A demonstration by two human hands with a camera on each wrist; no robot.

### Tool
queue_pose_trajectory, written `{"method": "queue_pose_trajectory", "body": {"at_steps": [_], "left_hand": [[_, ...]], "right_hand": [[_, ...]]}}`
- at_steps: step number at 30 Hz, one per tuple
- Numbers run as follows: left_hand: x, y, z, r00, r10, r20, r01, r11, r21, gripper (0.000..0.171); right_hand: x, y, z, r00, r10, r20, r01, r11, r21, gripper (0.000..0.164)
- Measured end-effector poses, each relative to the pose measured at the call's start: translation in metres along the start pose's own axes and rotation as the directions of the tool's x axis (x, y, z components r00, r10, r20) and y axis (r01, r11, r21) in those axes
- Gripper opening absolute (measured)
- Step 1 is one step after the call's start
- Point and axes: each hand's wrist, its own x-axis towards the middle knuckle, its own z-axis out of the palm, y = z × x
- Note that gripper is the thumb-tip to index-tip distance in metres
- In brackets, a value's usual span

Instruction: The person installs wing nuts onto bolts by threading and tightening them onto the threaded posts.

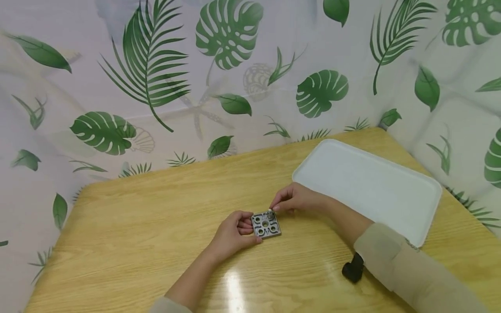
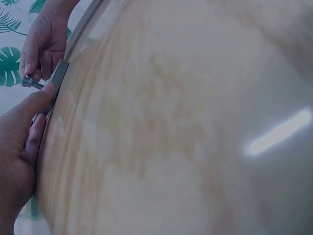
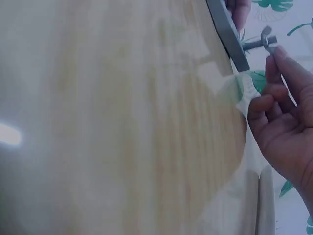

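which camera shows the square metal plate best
The head view: there the metal plate turns its whole square, perforated face nearly fully to the camera. The left wrist view shows mostly its thin edge, partly covered by the left hand; the right wrist view also shows it edge-on, cut off at the top.

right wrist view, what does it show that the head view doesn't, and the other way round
Only the right wrist view shows the bolt side-on, its shaft standing out from the metal plate, and the shape of the wing nut clearly.

Only the head view shows the plate's holed face and the black thing by the right sleeve.

Both show the plate, the right hand, at least part of the left hand, the wooden table and the leafy backdrop.
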Motion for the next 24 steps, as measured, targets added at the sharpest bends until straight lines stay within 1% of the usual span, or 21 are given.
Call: {"method": "queue_pose_trajectory", "body": {"at_steps": [2, 3, 5, 6, 7, 8, 11, 13, 14, 15, 16, 17, 18, 21, 22, 23, 24], "left_hand": [[-0.001, 0.001, -0.001, 1.0, -0.001, -0.002, 0.001, 1.0, -0.003, 0.068], [-0.001, 0.001, -0.002, 1.0, -0.008, -0.002, 0.008, 1.0, -0.004, 0.068], [-0.001, 0.0, -0.002, 1.0, -0.007, 0.0, 0.007, 1.0, -0.005, 0.068], [-0.001, 0.0, -0.002, 1.0, -0.005, 0.0, 0.005, 1.0, -0.004, 0.068], [-0.001, 0.0, -0.002, 1.0, 0.0, 0.0, 0.0, 1.0, -0.004, 0.068], [-0.001, 0.0, -0.001, 1.0, 0.004, 0.0, -0.004, 1.0, -0.003, 0.068], [-0.001, 0.003, 0.0, 1.0, 0.016, 0.0, -0.016, 1.0, -0.005, 0.066], [-0.002, 0.003, 0.001, 1.0, 0.022, 0.002, -0.022, 1.0, -0.001, 0.066], [-0.002, 0.003, 0.001, 1.0, 0.023, 0.002, -0.023, 1.0, 0.003, 0.066], [-0.002, 0.003, 0.001, 1.0, 0.023, 0.0, -0.023, 1.0, 0.005, 0.066], [-0.002, 0.003, 0.001, 1.0, 0.024, -0.002, -0.024, 1.0, 0.011, 0.065], [0.0, -0.001, 0.001, 1.0, 0.029, -0.003, -0.029, 0.999, 0.015, 0.066], [0.0, -0.002, 0.0, 0.999, 0.032, -0.005, -0.032, 0.999, 0.016, 0.066], [0.0, -0.003, 0.0, 0.999, 0.034, -0.005, -0.034, 0.999, 0.012, 0.066], [0.0, -0.003, -0.001, 1.0, 0.031, -0.003, -0.031, 0.999, 0.01, 0.067], [0.001, -0.003, -0.001, 1.0, 0.029, -0.002, -0.029, 1.0, 0.011, 0.067], [0.001, -0.003, -0.001, 1.0, 0.025, -0.003, -0.025, 1.0, 0.008, 0.067]], "right_hand": [[-0.005, -0.002, 0.008, 0.996, 0.002, -0.087, -0.005, 1.0, -0.031, 0.018], [-0.007, -0.003, 0.013, 0.991, 0.001, -0.135, -0.007, 0.999, -0.044, 0.016], [-0.013, -0.004, 0.024, 0.972, 0.001, -0.234, -0.019, 0.997, -0.074, 0.014], [-0.015, -0.006, 0.03, 0.958, 0.002, -0.288, -0.026, 0.997, -0.079, 0.013], [-0.019, -0.007, 0.035, 0.939, -0.003, -0.343, -0.031, 0.995, -0.093, 0.013], [-0.022, -0.009, 0.042, 0.916, 0.002, -0.402, -0.044, 0.994, -0.096, 0.012], [-0.03, -0.015, 0.06, 0.834, 0.044, -0.55, -0.109, 0.99, -0.086, 0.01], [-0.034, -0.019, 0.072, 0.783, 0.085, -0.616, -0.156, 0.986, -0.063, 0.008], [-0.034, -0.021, 0.077, 0.763, 0.107, -0.638, -0.174, 0.984, -0.043, 0.007], [-0.034, -0.022, 0.081, 0.748, 0.121, -0.653, -0.185, 0.982, -0.03, 0.006], [-0.033, -0.023, 0.085, 0.738, 0.127, -0.662, -0.188, 0.982, -0.022, 0.005], [-0.033, -0.024, 0.088, 0.731, 0.129, -0.67, -0.19, 0.982, -0.019, 0.004], [-0.032, -0.024, 0.089, 0.726, 0.131, -0.675, -0.194, 0.981, -0.018, 0.004], [-0.032, -0.024, 0.086, 0.722, 0.125, -0.681, -0.196, 0.98, -0.028, 0.005], [-0.032, -0.023, 0.081, 0.725, 0.125, -0.677, -0.199, 0.979, -0.033, 0.006], [-0.031, -0.022, 0.075, 0.734, 0.127, -0.667, -0.198, 0.98, -0.032, 0.008], [-0.029, -0.02, 0.067, 0.753, 0.122, -0.646, -0.18, 0.983, -0.024, 0.011]]}}
